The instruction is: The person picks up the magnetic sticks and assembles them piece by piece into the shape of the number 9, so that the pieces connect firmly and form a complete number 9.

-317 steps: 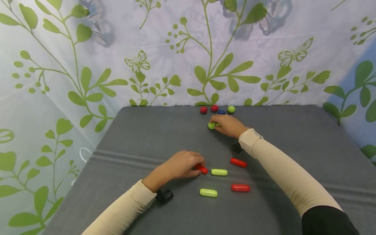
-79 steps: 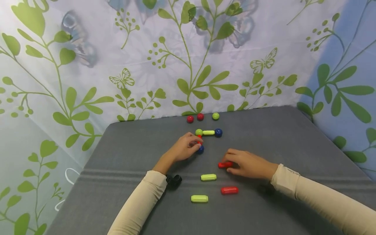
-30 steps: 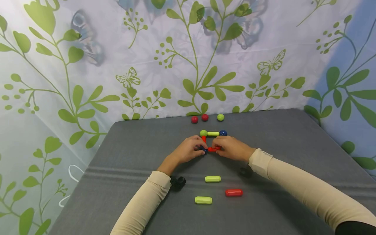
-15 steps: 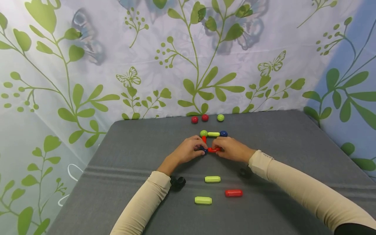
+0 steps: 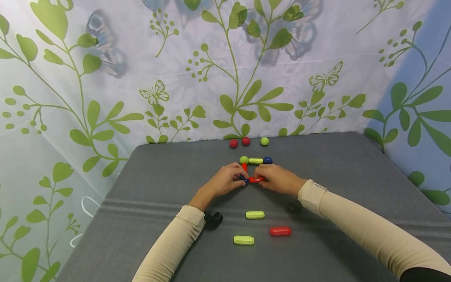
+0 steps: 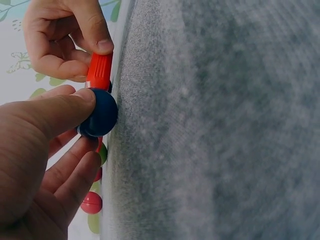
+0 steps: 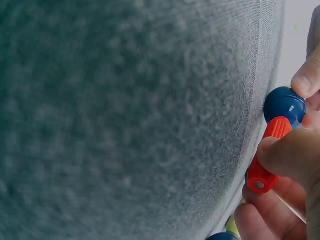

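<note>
My left hand (image 5: 225,179) pinches a blue ball (image 6: 104,112) between thumb and fingers. With my right hand (image 5: 280,179) I grip a red magnetic rod (image 7: 262,172); its near end shows a small metal disc, and its other end meets the blue ball. Behind the blue ball a second red rod (image 5: 244,167) runs back to a green ball (image 5: 244,159). From that ball a yellow-green rod (image 5: 255,161) reaches right to another blue ball (image 5: 267,160), partly covered by my right hand in the head view.
Two red balls (image 5: 233,143) and a loose light-green ball (image 5: 264,141) lie along the back edge of the grey table (image 5: 169,172). Nearer me are two yellow-green rods (image 5: 244,240) and a red rod (image 5: 280,231). A leaf-patterned curtain (image 5: 197,98) hangs behind.
Since the earliest frame, balls and rods have been joined into a corner shape. My right hand has lifted a red rod from the table to the blue ball. Over the last second, almost nothing moves.
</note>
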A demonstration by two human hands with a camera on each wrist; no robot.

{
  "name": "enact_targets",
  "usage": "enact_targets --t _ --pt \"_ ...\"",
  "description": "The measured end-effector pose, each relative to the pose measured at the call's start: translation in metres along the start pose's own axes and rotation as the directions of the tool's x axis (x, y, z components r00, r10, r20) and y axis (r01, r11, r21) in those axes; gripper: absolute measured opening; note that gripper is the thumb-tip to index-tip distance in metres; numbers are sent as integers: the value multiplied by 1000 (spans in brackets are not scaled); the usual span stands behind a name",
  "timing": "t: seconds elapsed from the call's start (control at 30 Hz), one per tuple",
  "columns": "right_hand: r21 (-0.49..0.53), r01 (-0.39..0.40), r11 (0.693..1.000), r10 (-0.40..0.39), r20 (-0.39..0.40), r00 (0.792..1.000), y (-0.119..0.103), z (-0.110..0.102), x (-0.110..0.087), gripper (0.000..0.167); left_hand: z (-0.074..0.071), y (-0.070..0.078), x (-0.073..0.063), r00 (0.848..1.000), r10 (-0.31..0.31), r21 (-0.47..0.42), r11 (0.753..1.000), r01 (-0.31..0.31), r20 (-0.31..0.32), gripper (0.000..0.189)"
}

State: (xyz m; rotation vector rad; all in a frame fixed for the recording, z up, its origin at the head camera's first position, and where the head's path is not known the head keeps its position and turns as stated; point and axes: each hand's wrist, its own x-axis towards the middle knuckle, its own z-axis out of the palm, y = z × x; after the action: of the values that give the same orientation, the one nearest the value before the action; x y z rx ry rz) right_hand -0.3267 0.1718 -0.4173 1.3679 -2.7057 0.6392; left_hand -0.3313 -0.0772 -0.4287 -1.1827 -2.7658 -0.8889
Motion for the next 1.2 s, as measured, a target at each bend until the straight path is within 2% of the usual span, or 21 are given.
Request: enact_targets --t 0.2,0.4,0.63,0.8,1.0,1.2 --pt "-37 14 999 -15 -4 1000 -2 -3 -2 21 -1 1 0 1000 2 -1 1000 -2 -2 16" --pt "-71 32 997 -34 -27 999 -15 -9 -18 23 0 1 0 1000 22 -16 1000 -22 -15 16" --pt "7 117 993 -117 23 993 -50 -1 -37 20 -1 1 1 1000 16 31 999 -16 -2 18" --pt "60 141 988 -145 62 987 -70 8 -37 15 0 2 1 1000 26 61 998 -26 7 18" --pt "97 165 981 -173 80 982 -76 14 -37 17 -1 8 0 999 38 115 993 -41 28 18" --pt "113 111 987 -121 90 989 -69 14 -41 20 -3 9 1 998 58 131 989 -62 32 18"
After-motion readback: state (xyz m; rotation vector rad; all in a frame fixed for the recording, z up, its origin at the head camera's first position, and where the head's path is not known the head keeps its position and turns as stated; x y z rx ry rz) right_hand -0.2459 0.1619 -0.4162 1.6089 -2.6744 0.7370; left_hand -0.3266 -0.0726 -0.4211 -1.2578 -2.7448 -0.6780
